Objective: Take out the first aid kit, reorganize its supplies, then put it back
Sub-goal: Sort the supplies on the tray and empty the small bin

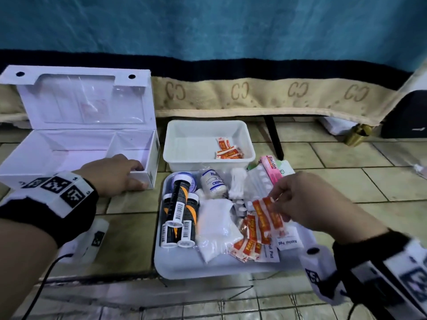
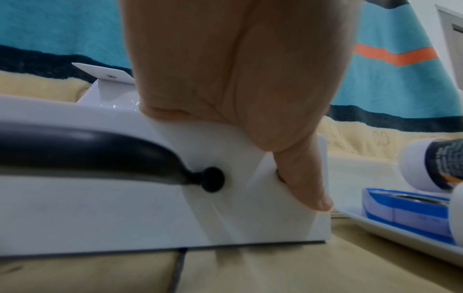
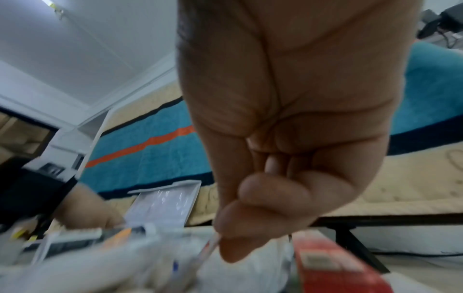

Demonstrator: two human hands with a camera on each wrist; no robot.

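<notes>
The white first aid box (image 1: 76, 153) lies open on the tiled floor at the left, its lid up and its compartments bare. My left hand (image 1: 120, 174) grips the box's front right corner, thumb on the front wall (image 2: 303, 186), fingers over the rim. My right hand (image 1: 298, 199) pinches a strip of red-orange plaster sachets (image 1: 268, 215) above the flat white tray (image 1: 175, 266), seen edge-on as the sachets (image 3: 210, 249) in the right wrist view. That tray holds black-orange tubes (image 1: 180, 211), a crepe bandage roll (image 1: 213, 183), a cotton bag (image 1: 216, 227), more sachets and alcohol pads (image 1: 288, 242).
A deeper white tub (image 1: 184, 144) behind the tray holds a few red-orange sachets (image 1: 227, 150). A pink Bacidin box (image 1: 272, 168) leans at the tray's far right. A bed with a beige and teal blanket (image 1: 254, 95) runs along the back, with a black leg (image 1: 275, 139).
</notes>
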